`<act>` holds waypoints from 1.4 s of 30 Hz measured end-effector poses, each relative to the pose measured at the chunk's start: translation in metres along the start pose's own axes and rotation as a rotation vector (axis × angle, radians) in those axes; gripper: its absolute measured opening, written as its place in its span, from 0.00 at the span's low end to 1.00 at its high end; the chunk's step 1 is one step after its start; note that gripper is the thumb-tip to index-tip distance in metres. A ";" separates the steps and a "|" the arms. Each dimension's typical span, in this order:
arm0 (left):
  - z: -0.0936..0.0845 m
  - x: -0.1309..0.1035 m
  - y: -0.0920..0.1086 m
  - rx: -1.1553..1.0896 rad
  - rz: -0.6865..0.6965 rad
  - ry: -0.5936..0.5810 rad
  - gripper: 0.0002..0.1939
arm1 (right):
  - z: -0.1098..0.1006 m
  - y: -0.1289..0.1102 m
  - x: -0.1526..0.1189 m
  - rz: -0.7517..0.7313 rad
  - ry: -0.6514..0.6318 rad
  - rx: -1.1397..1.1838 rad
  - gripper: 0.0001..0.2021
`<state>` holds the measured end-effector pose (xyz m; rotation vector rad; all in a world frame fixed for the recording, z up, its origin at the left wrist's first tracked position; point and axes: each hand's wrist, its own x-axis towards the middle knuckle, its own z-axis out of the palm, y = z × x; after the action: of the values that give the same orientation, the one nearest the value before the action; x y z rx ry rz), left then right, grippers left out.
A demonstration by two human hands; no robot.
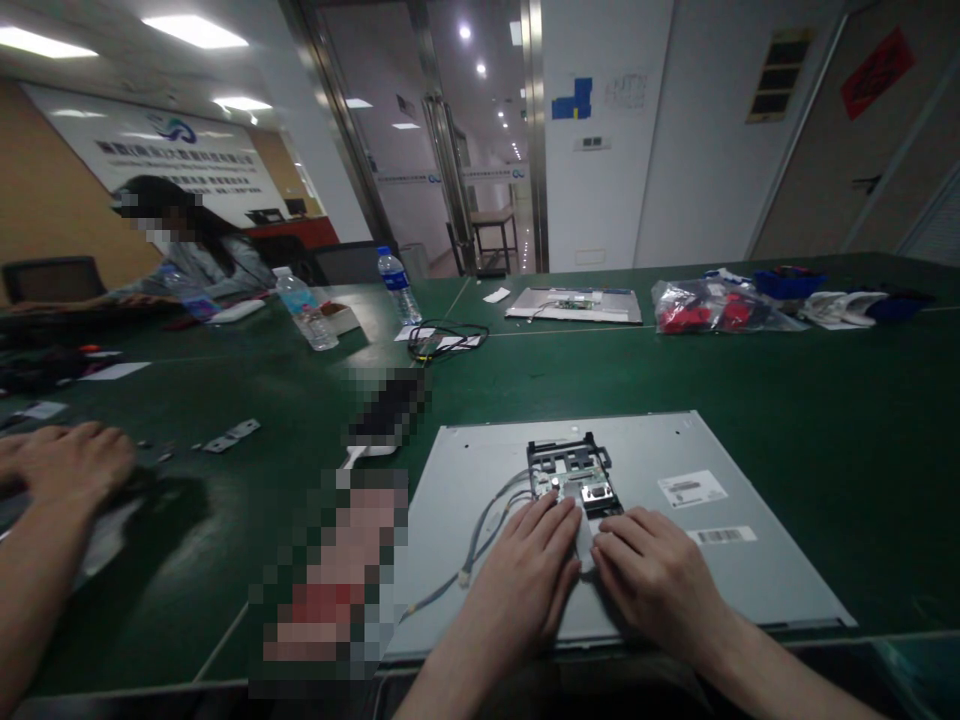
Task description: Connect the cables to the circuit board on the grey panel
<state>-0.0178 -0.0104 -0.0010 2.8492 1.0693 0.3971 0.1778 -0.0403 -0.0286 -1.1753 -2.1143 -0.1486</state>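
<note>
A large grey metal panel (637, 590) lies flat on the green table right in front of me. On its upper middle sits a black frame (570, 458) with a green circuit board (559, 482) and a connector. My left hand (532, 550) rests at the lower left of the board, fingers bent together beside a small light metal piece (583, 535). Against that piece's right side is my right hand (652, 555), fingers curled; what the fingertips hold is hidden. Grey cables (474, 545) run from the board to the left over the panel.
A phone (388, 405) and a blurred item (337, 580) lie left of the panel. Another person's hand (75, 465) is at far left. Bottles (397, 285), coiled cable (448, 342), another panel (574, 305) and a plastic bag (720, 307) stand or lie farther back.
</note>
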 end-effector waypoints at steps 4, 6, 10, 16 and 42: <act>-0.001 -0.001 0.000 -0.004 0.004 0.008 0.24 | 0.004 0.002 -0.002 0.044 -0.004 -0.053 0.09; -0.001 0.000 0.000 -0.003 0.007 0.009 0.24 | 0.006 0.003 -0.002 0.034 -0.018 -0.054 0.09; -0.002 0.001 0.001 0.000 0.006 0.016 0.24 | 0.007 0.004 -0.002 0.013 -0.038 -0.023 0.09; -0.001 0.001 0.001 -0.007 -0.004 0.014 0.24 | 0.006 0.004 -0.001 -0.013 -0.057 -0.005 0.09; -0.003 0.000 0.001 -0.036 -0.004 0.028 0.24 | 0.005 0.002 0.001 -0.042 -0.057 -0.013 0.09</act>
<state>-0.0180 -0.0110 0.0018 2.8173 1.0614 0.4527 0.1765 -0.0364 -0.0328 -1.1557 -2.1922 -0.1503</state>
